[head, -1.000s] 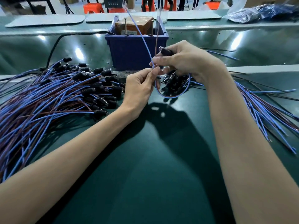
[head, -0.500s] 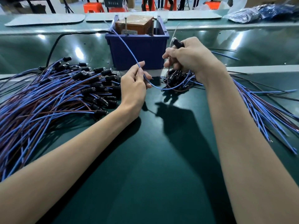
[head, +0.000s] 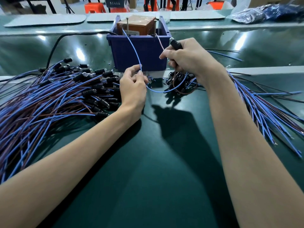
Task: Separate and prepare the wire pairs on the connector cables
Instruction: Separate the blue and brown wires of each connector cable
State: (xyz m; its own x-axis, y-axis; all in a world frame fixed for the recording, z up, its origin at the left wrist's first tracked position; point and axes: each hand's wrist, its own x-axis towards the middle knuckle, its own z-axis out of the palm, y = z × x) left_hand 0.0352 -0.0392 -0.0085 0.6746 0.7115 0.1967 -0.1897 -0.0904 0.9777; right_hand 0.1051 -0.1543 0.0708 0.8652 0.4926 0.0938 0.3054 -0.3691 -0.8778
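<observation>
Green tabletop (head: 164,170). Left heap of connector cables (head: 49,99) is cut off at the frame edge; right heap (head: 263,109) is partly hidden behind the forearm. Blue bin (head: 139,51) stands behind both hands. Right hand (head: 192,60) grips one black connector (head: 175,44), mostly covered by fingers, exposed end pointing up and away. Left hand (head: 133,89) pinches its blue wire (head: 133,45), which runs up toward the bin. Brown wire (head: 160,42) rises separately beside it; both wire tips are hard to make out.

Bright overhead light, glare patches on green tabletop (head: 79,46), hard shadow beneath right hand (head: 190,60), wide-angle bending at edges.
</observation>
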